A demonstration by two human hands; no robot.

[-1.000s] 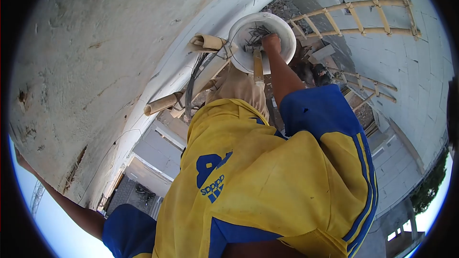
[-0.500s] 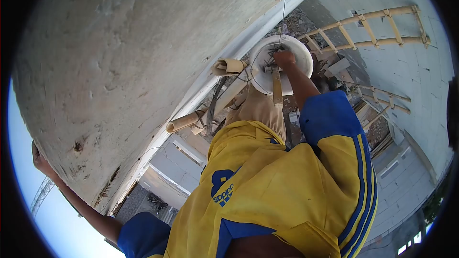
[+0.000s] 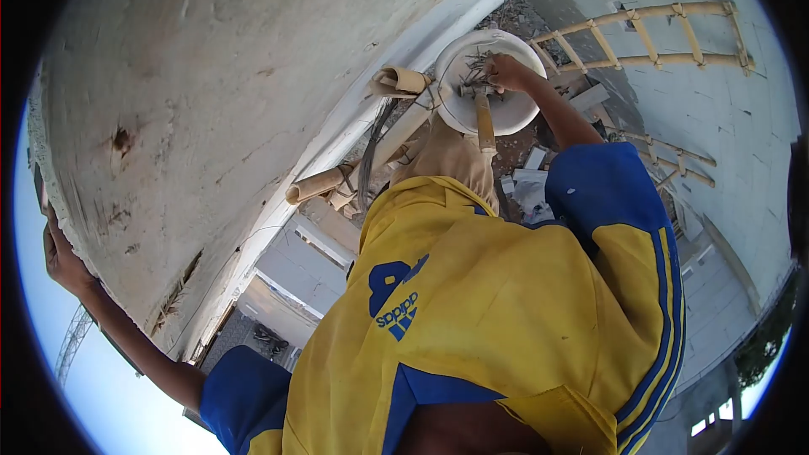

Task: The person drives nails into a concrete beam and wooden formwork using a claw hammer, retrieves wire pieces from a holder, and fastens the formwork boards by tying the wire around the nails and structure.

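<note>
My right hand [image 3: 508, 73] is inside a white bucket [image 3: 516, 120], its fingers pinched together over a pile of thin grey metal pieces [image 3: 477, 67] that look like nails or wire. What the fingertips hold is too small to make out. Beside this hand a hammer [image 3: 484, 122] leans in the bucket, its wooden handle over the near rim. Far to the left, my left hand [image 3: 66, 263] grips the outer edge of the large concrete surface [image 3: 211, 76], with its fingers pointing up along the edge and partly hidden.
Bamboo poles [image 3: 320, 184] stick out beside the wall, with a bundle of wire [image 3: 367, 160] hanging between them. A bamboo ladder [image 3: 645, 38] leans against the block wall [image 3: 716, 143] at the right. Rubble and blocks lie far below. A thin wire hangs above the bucket.
The view has shifted. My right hand has drawn toward the right side of the bucket, with more of the metal pieces showing. My left hand has come into view at the concrete edge.
</note>
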